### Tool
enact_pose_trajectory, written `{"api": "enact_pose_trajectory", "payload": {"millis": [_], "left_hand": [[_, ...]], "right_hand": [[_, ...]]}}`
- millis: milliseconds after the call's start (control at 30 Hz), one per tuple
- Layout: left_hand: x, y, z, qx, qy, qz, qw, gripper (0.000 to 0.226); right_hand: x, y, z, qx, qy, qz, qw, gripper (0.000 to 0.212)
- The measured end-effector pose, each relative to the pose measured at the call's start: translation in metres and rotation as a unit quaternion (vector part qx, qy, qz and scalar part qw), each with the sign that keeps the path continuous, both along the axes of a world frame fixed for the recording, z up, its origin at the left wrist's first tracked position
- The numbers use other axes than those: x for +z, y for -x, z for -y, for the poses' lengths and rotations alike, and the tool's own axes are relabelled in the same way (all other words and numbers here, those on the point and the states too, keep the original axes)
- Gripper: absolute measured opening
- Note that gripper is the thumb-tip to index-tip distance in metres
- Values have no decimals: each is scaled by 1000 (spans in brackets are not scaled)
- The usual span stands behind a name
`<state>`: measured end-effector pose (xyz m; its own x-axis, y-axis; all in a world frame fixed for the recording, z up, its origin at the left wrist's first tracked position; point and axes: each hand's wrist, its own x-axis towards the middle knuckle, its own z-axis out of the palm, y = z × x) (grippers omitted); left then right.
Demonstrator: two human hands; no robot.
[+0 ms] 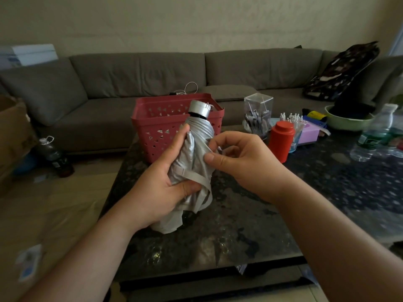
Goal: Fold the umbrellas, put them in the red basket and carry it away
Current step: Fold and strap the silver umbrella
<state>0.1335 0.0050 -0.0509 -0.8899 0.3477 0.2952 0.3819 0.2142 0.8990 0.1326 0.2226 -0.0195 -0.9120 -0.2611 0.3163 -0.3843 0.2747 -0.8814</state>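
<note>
Head view shows a big dark table (283,214) across the middle and right of the frame. Near its far edge, at upper middle, stands the red basket (161,127). Just in front of it the umbrella (194,158) is held up off the table. Its long way runs from low in the middle up toward the basket, silver cap on top. The left hand (161,186) wraps round its lower half. The right hand (237,158) pinches a fold of cloth on its right side. A loose strap (197,177) hangs between the hands, nearer the left thumb. I think the strap gets wrapped round next.
</note>
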Motion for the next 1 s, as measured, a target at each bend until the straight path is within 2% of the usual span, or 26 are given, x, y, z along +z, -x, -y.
{"api": "enact_pose_trajectory", "payload": {"millis": [167, 267, 400, 467, 533, 600, 700, 867, 1000], "left_hand": [[-3, 1, 0, 0, 9, 10, 1000, 107], [-3, 1, -1, -4, 12, 24, 1000, 106], [-3, 1, 0, -22, -35, 58, 997, 102], [-3, 4, -1, 15, -53, 54, 997, 103], [-2, 10, -1, 72, -88, 45, 992, 104], [-2, 15, 1, 123, -118, 35, 985, 105], [-2, 19, 2, 154, -132, 22, 979, 106], [-2, 17, -6, 155, -158, 29, 975, 105], [-4, 16, -10, 146, -184, 45, 971, 102]], "right_hand": [[-4, 4, 1, -52, -82, -15, 995, 10], [-7, 7, -2, -38, -47, 33, 998, 13], [-13, 15, -7, -106, -20, 31, 994, 22], [-13, 14, -7, -140, -26, -1, 990, 19], [-10, 6, -3, -160, -41, -73, 984, 15], [-12, -4, 9, -129, -69, -117, 982, 15], [-29, -13, 31, -80, -140, -135, 978, 19], [-46, -12, 44, -93, -143, -92, 981, 26], [-50, -8, 47, -107, -25, -7, 994, 26]]}}
